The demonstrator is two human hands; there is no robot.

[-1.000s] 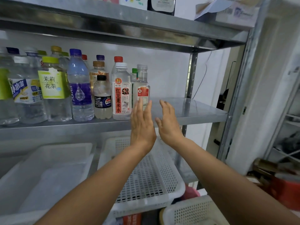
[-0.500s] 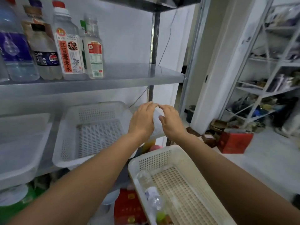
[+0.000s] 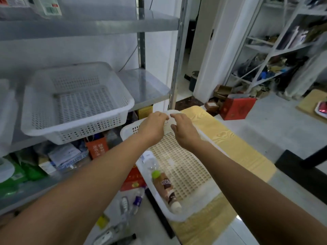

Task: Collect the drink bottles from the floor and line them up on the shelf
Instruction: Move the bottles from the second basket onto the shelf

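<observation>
Both hands, left hand (image 3: 153, 127) and right hand (image 3: 184, 129), hover empty with fingers loosely curled at frame centre over a white basket (image 3: 200, 195) holding two bottles: one clear bottle (image 3: 150, 162), one brown bottle (image 3: 166, 188).

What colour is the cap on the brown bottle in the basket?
Light green. The cap on the brown bottle shows in the head view.

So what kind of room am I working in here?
Probably a home storeroom or utility room: metal shelving with white baskets, a second cluttered rack across the room, boxes on the tiled floor.
</observation>
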